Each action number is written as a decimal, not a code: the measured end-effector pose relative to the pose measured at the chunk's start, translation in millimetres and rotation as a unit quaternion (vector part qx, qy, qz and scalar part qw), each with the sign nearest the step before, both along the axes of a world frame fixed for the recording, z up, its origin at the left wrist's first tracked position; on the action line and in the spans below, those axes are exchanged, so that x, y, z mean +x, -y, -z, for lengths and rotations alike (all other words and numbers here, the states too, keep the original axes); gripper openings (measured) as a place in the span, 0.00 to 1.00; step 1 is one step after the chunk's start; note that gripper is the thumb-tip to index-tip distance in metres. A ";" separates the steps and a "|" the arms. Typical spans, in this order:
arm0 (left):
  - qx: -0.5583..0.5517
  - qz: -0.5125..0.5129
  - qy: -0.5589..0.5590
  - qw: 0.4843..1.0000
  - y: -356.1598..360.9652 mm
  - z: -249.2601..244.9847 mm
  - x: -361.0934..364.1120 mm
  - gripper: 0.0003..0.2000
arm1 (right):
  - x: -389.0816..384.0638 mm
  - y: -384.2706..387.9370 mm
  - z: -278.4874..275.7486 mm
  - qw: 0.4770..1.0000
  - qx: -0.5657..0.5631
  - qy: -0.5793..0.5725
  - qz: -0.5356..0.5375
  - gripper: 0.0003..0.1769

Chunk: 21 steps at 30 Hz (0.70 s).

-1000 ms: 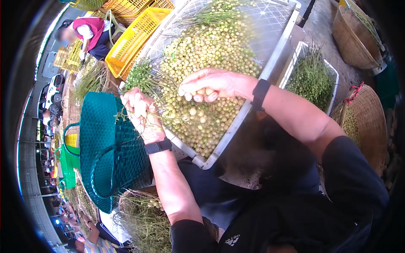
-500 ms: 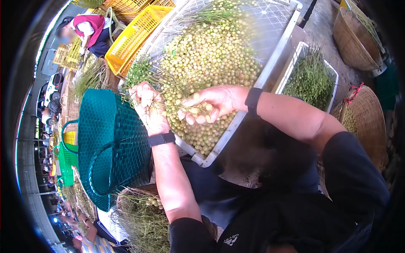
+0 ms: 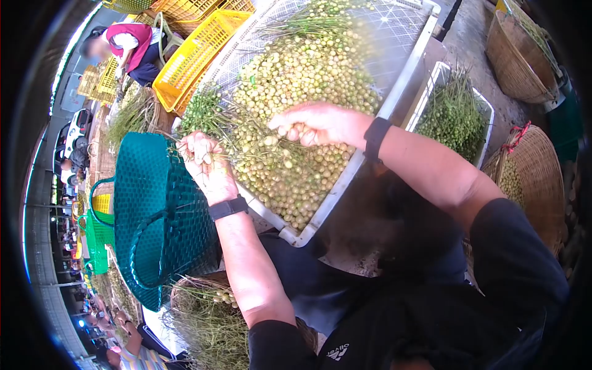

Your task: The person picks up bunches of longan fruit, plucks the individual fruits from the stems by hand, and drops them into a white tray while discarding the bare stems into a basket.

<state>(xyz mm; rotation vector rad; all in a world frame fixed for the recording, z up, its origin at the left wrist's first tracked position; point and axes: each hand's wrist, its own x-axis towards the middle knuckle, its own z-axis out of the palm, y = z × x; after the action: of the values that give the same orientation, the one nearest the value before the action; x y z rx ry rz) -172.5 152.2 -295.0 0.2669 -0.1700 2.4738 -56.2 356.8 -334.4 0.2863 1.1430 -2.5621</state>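
Small round yellow-green fruits (image 3: 290, 80) lie heaped in a white mesh tray (image 3: 327, 223). At the tray's left edge, my left hand (image 3: 205, 161) is closed round thin stems (image 3: 179, 151), palm side up. My right hand (image 3: 317, 123) hovers low over the heap with its fingers curled inward. What those fingers hold, if anything, is hidden. Under and between the hands are loose fruits and fruit-bearing stems. A bunch of green fruits on stalks (image 3: 203, 111) rests just beyond my left hand. Below that hand stands a teal woven basket (image 3: 191, 203).
Yellow plastic crates (image 3: 197, 52) stand at the back left, near a seated person (image 3: 132, 46). On the right are a white crate of green stalks (image 3: 456, 117) and wicker baskets (image 3: 536, 179). A pile of bare stems (image 3: 209, 320) lies beside my left forearm.
My left hand has drawn back left and down toward the teal basket. My right hand has moved up and slightly right, its fingers curling tighter. The hands are farther apart.
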 end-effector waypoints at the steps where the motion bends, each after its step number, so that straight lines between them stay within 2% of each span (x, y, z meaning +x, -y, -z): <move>1: 0.013 -0.006 0.000 1.000 1.4 1.9 -2.0 0.06 | 0.9 -6.4 -3.8 0.999 0.043 -0.004 0.028 0.11; 2: 0.015 -0.007 0.000 1.000 2.6 2.9 -1.5 0.06 | -2.1 -15.5 2.9 0.999 0.045 -0.004 0.026 0.11; 4: -0.042 -0.030 -0.006 0.999 3.5 1.0 0.7 0.07 | -2.7 -26.9 3.2 0.973 0.185 -0.070 0.120 0.13; 5: -0.041 -0.029 -0.007 0.999 3.1 -1.0 3.6 0.07 | 9.5 -28.0 -5.6 0.947 0.263 -0.089 0.159 0.17; 6: -0.039 -0.026 0.013 0.999 2.9 -2.7 7.2 0.07 | 8.7 -30.9 -7.1 0.947 0.265 -0.089 0.160 0.17; 7: -0.037 -0.023 0.033 0.998 2.0 -4.1 9.3 0.07 | 6.4 -35.4 -9.1 0.885 0.427 -0.115 0.144 0.20; 8: -0.036 -0.023 0.034 0.999 2.2 -2.6 6.6 0.07 | 4.7 -38.2 -10.4 0.797 0.575 -0.137 0.123 0.22; 9: -0.041 -0.022 0.027 0.999 4.2 0.3 2.9 0.07 | 6.0 -35.4 -8.2 0.719 0.669 -0.130 0.137 0.26; 11: -0.046 -0.024 0.020 0.998 5.8 1.8 1.1 0.07 | 6.6 -29.4 -16.0 0.735 0.653 -0.138 0.121 0.25; 13: -0.100 -0.052 0.030 0.993 6.6 3.4 -0.8 0.07 | 9.2 -24.5 -26.7 0.750 0.636 -0.147 0.107 0.24; 14: -0.101 -0.052 0.030 0.993 7.5 4.3 -1.1 0.07 | 13.3 -21.7 -32.8 0.876 0.452 -0.161 0.039 0.21; 15: -0.114 -0.040 -0.021 0.992 8.0 5.1 -1.3 0.07 | 17.3 -18.5 -37.9 0.955 0.244 -0.167 -0.030 0.20; 16: -0.126 -0.028 -0.071 0.989 6.6 5.1 0.0 0.07 | 19.6 -13.4 -39.7 0.955 0.244 -0.166 -0.029 0.20; 17: -0.127 -0.026 -0.069 0.989 4.8 5.1 1.3 0.07 | 20.8 -7.0 -41.1 0.934 0.290 -0.206 -0.036 0.18; 19: -0.069 -0.009 -0.005 0.998 2.4 4.8 3.1 0.06 | 19.5 -2.8 -45.2 0.896 0.366 -0.243 -0.070 0.16; 21: -0.055 -0.013 0.000 0.998 0.5 4.8 3.7 0.06 | 23.9 -4.4 -51.1 0.890 0.375 -0.252 -0.060 0.14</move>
<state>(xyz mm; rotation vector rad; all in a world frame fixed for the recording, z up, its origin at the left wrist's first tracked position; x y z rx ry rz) -168.8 151.7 -299.8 0.2226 -0.0305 2.4986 -32.3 361.2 -283.3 -0.3054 2.2378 -2.0127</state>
